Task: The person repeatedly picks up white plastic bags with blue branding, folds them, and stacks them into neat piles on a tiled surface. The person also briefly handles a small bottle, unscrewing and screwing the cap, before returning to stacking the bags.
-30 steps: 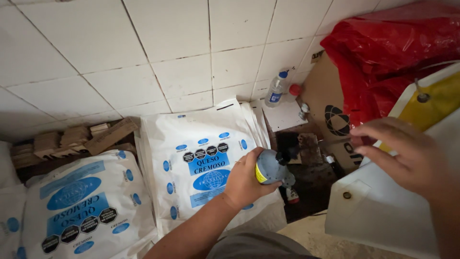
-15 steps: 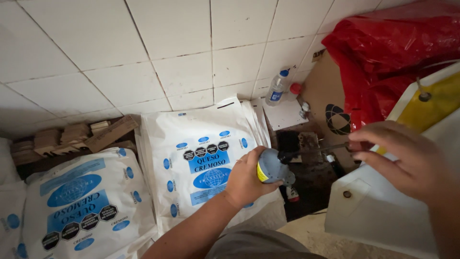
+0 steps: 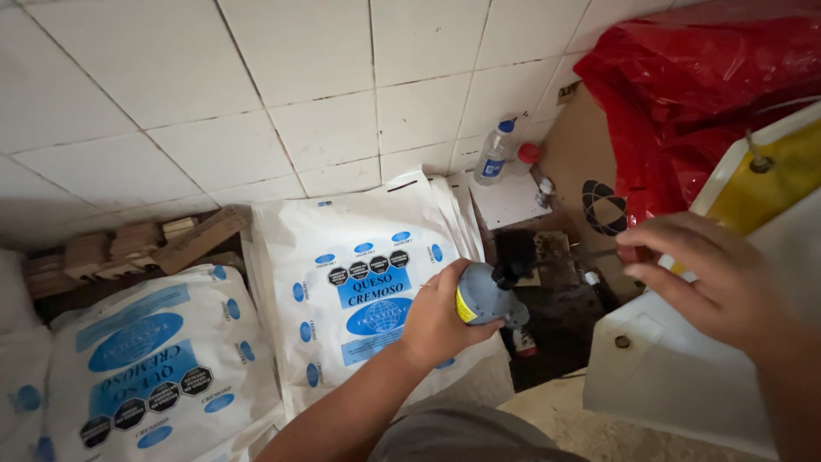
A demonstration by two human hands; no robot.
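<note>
1. Far to the left of our grip, a full white plastic sack with blue printed labels [image 3: 145, 359] lies on the floor, and pale wooden blocks [image 3: 128, 248] are stacked behind it against the white tiled wall [image 3: 256, 94].
2. Just left of the grip, a stack of flat white bags with blue labels [image 3: 359, 282] leans on that wall.
3. Our left hand [image 3: 440, 316] is clamped around a small grey spray can with a yellow label [image 3: 483, 295], its black nozzle [image 3: 513, 272] pointing right, over the stack's right edge.
4. Above the can, a clear plastic bottle with a blue cap [image 3: 494, 154] stands against the wall.
5. Right of the can, our right hand [image 3: 710, 278] pinches a thin straw [image 3: 590, 254] aimed at the nozzle, fingertips together on it.
6. Beyond that hand sits a crumpled red plastic bag [image 3: 701, 94]; below it, a white container [image 3: 684, 376].
</note>
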